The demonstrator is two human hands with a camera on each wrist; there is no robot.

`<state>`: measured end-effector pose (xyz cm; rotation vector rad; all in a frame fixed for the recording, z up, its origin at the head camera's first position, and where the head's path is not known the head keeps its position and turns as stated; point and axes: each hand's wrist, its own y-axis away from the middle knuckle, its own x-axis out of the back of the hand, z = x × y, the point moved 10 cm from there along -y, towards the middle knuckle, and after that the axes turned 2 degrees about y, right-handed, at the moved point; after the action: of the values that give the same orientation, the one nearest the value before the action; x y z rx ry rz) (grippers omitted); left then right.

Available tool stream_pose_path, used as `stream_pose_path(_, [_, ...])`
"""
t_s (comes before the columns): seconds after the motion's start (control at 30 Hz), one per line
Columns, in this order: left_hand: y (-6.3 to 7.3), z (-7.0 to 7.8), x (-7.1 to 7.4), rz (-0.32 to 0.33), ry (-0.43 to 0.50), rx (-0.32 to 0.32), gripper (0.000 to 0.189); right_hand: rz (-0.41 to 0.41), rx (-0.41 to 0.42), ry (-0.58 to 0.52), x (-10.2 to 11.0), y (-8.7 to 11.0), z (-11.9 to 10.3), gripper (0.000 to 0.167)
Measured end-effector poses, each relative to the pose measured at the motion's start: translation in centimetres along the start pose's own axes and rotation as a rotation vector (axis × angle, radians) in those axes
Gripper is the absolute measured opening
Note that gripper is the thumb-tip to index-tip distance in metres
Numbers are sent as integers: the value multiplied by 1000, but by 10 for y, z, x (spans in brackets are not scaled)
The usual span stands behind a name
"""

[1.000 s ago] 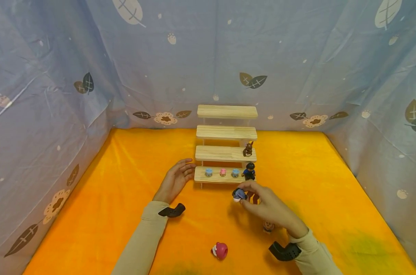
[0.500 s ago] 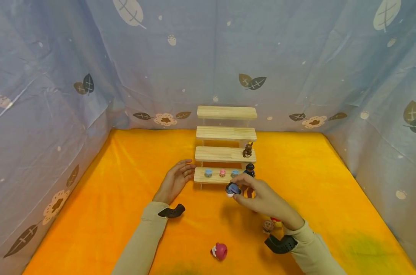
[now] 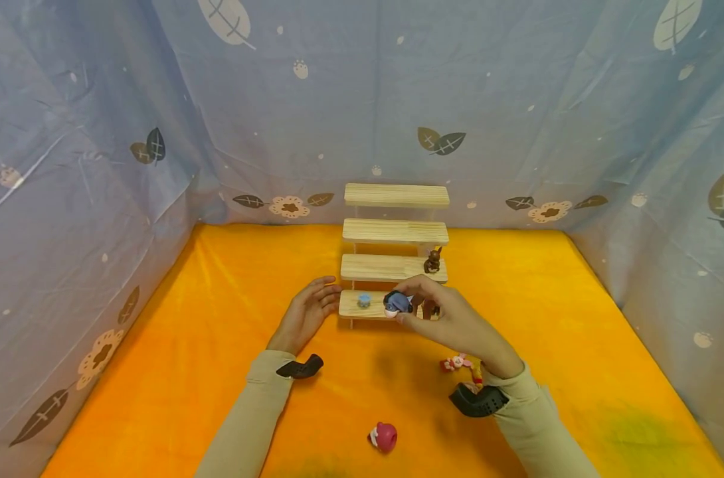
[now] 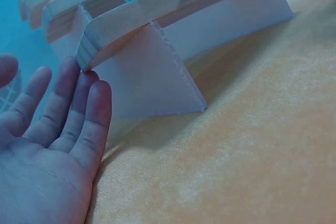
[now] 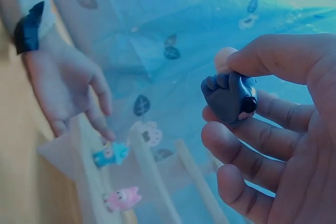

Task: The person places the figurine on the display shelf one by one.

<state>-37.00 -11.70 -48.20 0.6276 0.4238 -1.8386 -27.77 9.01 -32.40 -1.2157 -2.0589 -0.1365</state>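
Note:
My right hand (image 3: 457, 318) pinches a blue-grey donkey figurine (image 3: 398, 303) between thumb and fingers, in front of the lowest step of a wooden tiered stand (image 3: 392, 267). In the right wrist view the donkey figurine (image 5: 228, 98) shows its dark underside, apart from the stand. My left hand (image 3: 304, 315) holds nothing; its relaxed fingers lie at the left end of that lowest step. A small blue figurine (image 3: 364, 301) stands on this step. In the right wrist view a pink figurine (image 5: 123, 198) stands beside it. My right hand hides the step's right part from the head camera.
A brown figurine (image 3: 432, 261) stands at the right of the second step. On the orange cloth (image 3: 248, 265) lie a dark pink figurine (image 3: 383, 437) and a pink-and-red figurine (image 3: 455, 362), near my right wrist. Patterned curtains (image 3: 374, 99) surround the cloth.
My right hand has moved up and left with the donkey figurine, from before the stand to over its lowest step's front. The left hand has stayed in place.

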Motion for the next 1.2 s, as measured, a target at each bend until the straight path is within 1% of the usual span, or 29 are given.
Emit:
stream_pose_path(0.13, [0, 0, 0, -4, -9, -13, 57, 19, -10, -1, 4, -4, -1, 35])
stream_pose_path(0.3, [0, 0, 0, 5, -12, -11, 55, 33, -24, -17, 7, -4, 1, 34])
stream_pose_path(0.53, [0, 1, -1, -1, -22, -20, 54, 60, 9, -37, 16, -7, -5, 35])
stream_pose_path(0.77, [0, 0, -1, 0, -4, -14, 53, 74, 11, -49, 20, -12, -11, 39])
stream_pose_path(0.9, [0, 0, -1, 0, -5, -11, 56, 82, 18, -63, 22, -13, -12, 38])
stream_pose_path(1.1, [0, 0, -1, 5, -3, -6, 55, 111, 59, -72, 25, -18, -17, 37])
stream_pose_path(1.2, [0, 0, -1, 10, -2, -2, 55, 122, 60, -69, 26, -21, -16, 37])
